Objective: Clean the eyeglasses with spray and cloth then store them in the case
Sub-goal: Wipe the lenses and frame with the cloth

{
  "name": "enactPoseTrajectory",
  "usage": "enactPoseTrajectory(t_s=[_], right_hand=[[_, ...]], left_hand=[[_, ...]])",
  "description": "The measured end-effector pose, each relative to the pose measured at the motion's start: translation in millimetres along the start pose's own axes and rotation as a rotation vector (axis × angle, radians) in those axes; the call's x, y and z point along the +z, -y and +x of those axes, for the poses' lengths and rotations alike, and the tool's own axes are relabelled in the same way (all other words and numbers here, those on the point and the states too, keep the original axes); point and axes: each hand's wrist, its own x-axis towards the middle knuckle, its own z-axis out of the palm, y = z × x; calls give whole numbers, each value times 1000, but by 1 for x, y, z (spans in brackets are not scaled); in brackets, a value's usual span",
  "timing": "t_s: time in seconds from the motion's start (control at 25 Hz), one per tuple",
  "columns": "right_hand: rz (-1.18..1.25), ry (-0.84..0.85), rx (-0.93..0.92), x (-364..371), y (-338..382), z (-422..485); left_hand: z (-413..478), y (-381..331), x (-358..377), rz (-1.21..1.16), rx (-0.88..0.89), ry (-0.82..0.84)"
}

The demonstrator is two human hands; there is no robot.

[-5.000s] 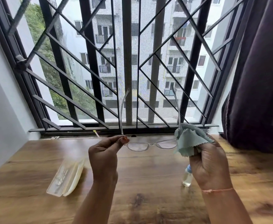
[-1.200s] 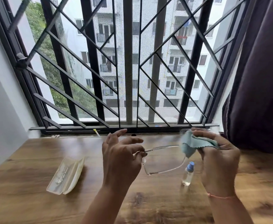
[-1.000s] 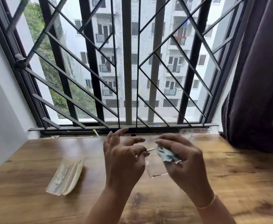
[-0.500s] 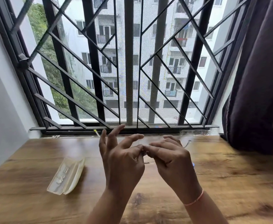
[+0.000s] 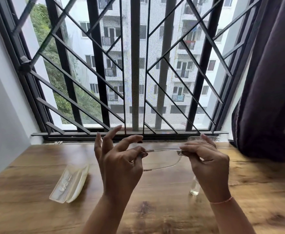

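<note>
Left hand: the left hand pinches one end of the eyeglasses between thumb and forefinger; its other fingers are spread and lifted away.
Right hand: the right hand grips the opposite end, fingers curled over it, back of the hand toward the camera; a thin pink thread band circles the wrist.
Eyeglasses: clear and rimless-looking, held level between both hands, in the air above the middle of the desk, toward its far edge.
Spray bottle: a small clear spray bottle stands upright on the desk, right of centre, its top hidden behind the right wrist.
Case: a pale translucent case lies open toward the left edge, well apart from the hands.
Beyond: a black window grille runs along the far edge; a dark curtain hangs at the far right corner.
</note>
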Motion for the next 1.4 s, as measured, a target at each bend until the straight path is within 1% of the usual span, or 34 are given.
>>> enactPoseTrajectory(t_s=[0.24,0.4,0.52,0.6,0.68,0.88,1.08,1.2,1.4], right_hand=[[-17,59,-10,6,7,-2],[-11,77,-93,21,27,-8],[33,107,-198,31,42,-10],[57,116,-227,32,45,-9],[79,98,-195,28,42,-6],[106,-6,-25,12,33,2],[170,-66,120,-2,30,7],[195,-77,128,-3,36,7],[171,-95,80,-2,39,6]], left_hand=[[1,-1,0,-5,5,-3],[-3,-7,3,-26,36,4],[-6,-13,4,-55,75,4],[-5,-13,3,-57,85,5],[-3,-12,1,-70,62,7],[2,-8,-4,-124,-3,-31],[6,-8,-7,-171,-20,-38],[7,-10,-7,-200,0,-22],[5,-7,-5,-221,29,10]])
